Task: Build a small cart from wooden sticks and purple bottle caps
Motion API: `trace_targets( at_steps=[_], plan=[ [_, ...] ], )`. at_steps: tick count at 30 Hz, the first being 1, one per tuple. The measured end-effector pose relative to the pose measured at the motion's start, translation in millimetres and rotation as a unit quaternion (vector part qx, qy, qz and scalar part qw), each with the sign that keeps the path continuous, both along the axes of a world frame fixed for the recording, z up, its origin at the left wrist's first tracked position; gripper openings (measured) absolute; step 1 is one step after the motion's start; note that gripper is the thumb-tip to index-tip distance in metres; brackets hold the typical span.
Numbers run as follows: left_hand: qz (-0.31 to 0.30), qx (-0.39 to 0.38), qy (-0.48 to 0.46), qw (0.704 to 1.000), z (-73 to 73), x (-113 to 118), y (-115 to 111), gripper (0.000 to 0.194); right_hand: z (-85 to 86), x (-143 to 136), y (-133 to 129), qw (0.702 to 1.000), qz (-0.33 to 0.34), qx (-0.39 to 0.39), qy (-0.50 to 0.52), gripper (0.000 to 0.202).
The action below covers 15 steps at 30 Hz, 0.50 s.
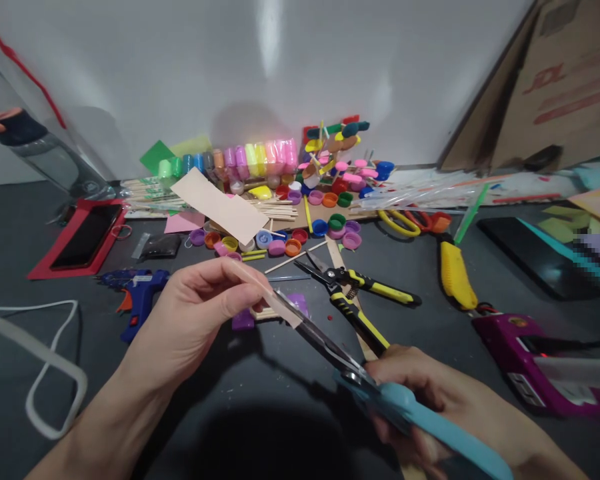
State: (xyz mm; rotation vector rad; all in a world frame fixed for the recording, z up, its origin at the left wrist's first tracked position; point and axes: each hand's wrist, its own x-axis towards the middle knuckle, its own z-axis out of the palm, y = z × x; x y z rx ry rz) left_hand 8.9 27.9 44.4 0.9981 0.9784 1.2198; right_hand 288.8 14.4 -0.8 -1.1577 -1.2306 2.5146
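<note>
Between thumb and fingers, my left hand (200, 307) pinches a narrow strip of pale peach paper (286, 312), held above the table. My right hand (425, 393) is closed around light blue-handled scissors (380, 393). Their blades reach up and left to the paper's free end and lie against it; whether they have cut into it I cannot tell. Beneath the strip, partly hidden, is a small piece of purple caps and wooden sticks (244, 320). Black-and-yellow pliers (347, 287) lie open just beyond the scissors.
A larger peach paper piece (220, 203) rests over wooden sticks and coloured bottle caps (330, 199). A blue glue gun (143, 300) lies left, near a white cable (55, 360). A yellow cutter (456, 273), a phone (530, 257) and a purple device (530, 360) are on the right.
</note>
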Motion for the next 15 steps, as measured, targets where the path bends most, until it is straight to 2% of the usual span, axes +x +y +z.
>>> trace_targets(
  at_steps=[4,8,11,15],
  plan=[
    [-0.004,0.004,0.005,1.0,0.6,-0.5,1.6,0.009,0.3,-0.7,2.9,1.0,0.01,-0.003,0.001,0.046],
    [-0.011,0.008,-0.001,1.0,0.1,-1.6,1.0,0.008,9.9,-2.0,3.8,1.0,0.016,0.017,-0.014,0.043],
    [-0.039,-0.005,-0.002,0.999,-2.3,-1.5,-1.3,0.007,14.4,-2.6,2.1,0.999,0.006,0.032,-0.034,0.041],
    [-0.045,-0.005,0.014,0.999,-7.3,1.0,-4.5,0.004,8.9,-1.0,-3.2,0.997,-0.009,0.066,-0.039,0.047]
  ],
)
